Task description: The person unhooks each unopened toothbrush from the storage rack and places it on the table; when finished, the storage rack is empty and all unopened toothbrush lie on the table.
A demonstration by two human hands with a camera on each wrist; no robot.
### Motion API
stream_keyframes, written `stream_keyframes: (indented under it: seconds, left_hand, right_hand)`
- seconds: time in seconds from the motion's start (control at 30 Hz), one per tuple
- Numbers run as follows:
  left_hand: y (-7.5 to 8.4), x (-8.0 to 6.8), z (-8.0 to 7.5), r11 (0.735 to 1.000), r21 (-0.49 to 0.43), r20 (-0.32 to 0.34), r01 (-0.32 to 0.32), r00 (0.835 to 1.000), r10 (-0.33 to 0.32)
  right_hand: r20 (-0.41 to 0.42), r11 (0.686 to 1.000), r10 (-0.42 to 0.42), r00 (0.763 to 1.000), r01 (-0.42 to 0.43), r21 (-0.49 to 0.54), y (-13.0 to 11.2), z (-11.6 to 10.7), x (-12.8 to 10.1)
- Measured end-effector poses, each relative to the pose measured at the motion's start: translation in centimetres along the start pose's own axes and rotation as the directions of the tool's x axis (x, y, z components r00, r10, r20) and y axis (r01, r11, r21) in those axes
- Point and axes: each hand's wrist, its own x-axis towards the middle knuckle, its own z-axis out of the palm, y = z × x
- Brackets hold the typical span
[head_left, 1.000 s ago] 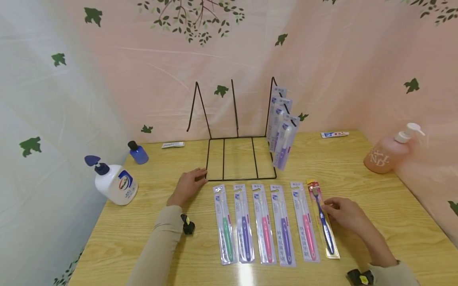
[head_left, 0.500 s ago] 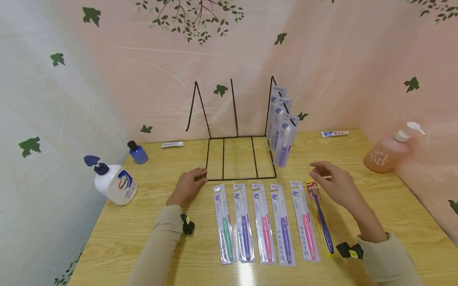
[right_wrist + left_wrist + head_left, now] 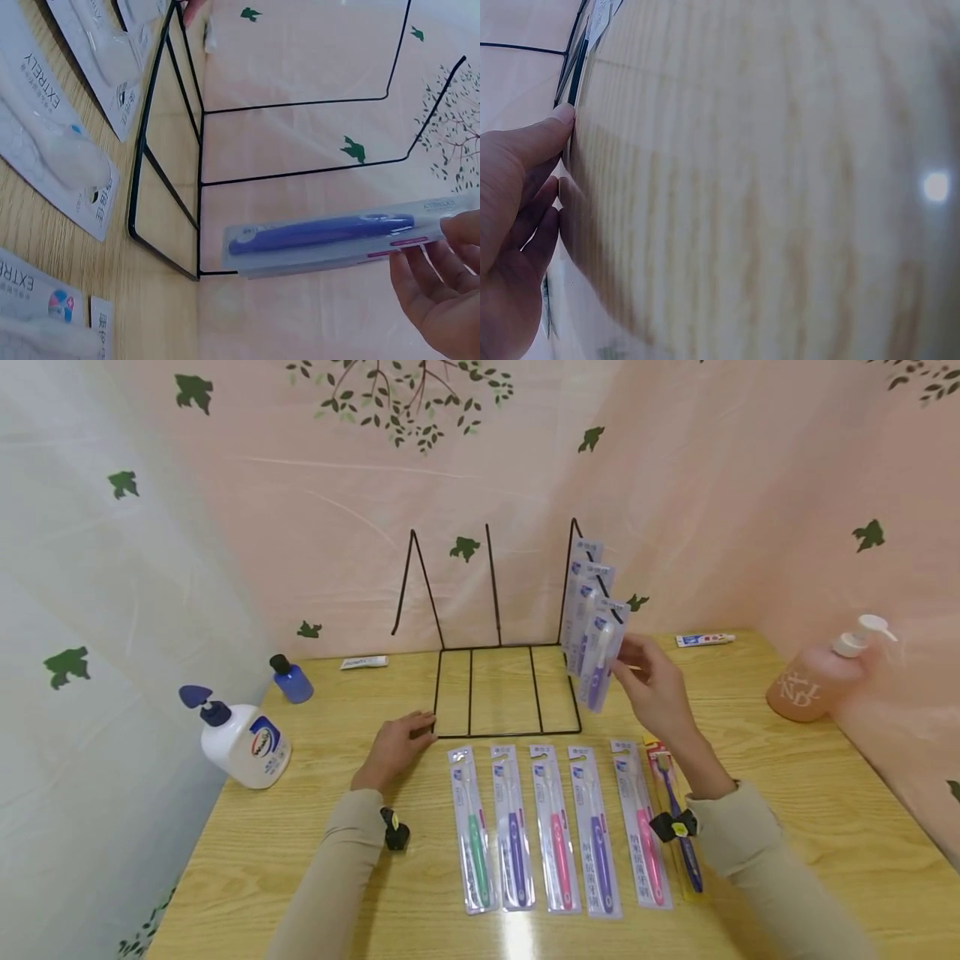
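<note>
Purple packaged toothbrush (image 3: pixel 322 232), right fingers (image 3: pixel 424 271) pinching, "EXTRELY" lettering (image 3: pixel 440 205)

Three cameras sit on me: head and both wrists.
The head one looks forward and down from farthest off, at the rack (image 3: pixel 536 689), my left hand (image 3: pixel 393 748) and my right hand (image 3: pixel 662 695). The left wrist one looks closely along the table (image 3: pixel 735 187). The right wrist one sees the rack sideways; it and the head share a hanging purple toothbrush (image 3: pixel 322 232).
</note>
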Motion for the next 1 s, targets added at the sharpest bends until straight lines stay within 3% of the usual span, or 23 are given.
stream_keyframes:
  seconds: [0.33,0.5,0.73,1.0]
  left_hand:
    - [0.0,0.1,0.1,1.0,0.008,-0.008,-0.015,1.0,0.015]
    - [-0.1,0.1,0.0,0.999,0.014,-0.009,-0.029,1.0,0.029]
    - [-0.2,0.1,0.0,0.999,0.023,-0.013,-0.032,0.999,0.032]
    - [-0.3,0.0,0.1,0.999,0.009,-0.01,-0.031,0.999,0.031]
  right_hand:
    - [-0.02,0.988,-0.041,0.999,0.043,0.149,-1.8,-0.3,-1.0]
    - [-0.002,0.99,-0.031,1.0,0.031,0.14,-0.6,-0.7,-1.9]
    - [0.007,0.993,-0.032,0.999,0.031,0.11,-2.0,-2.1,-3.8]
    - [0.027,0.999,0.034,0.999,-0.034,-0.014,-0.9,-5.1,-5.7]
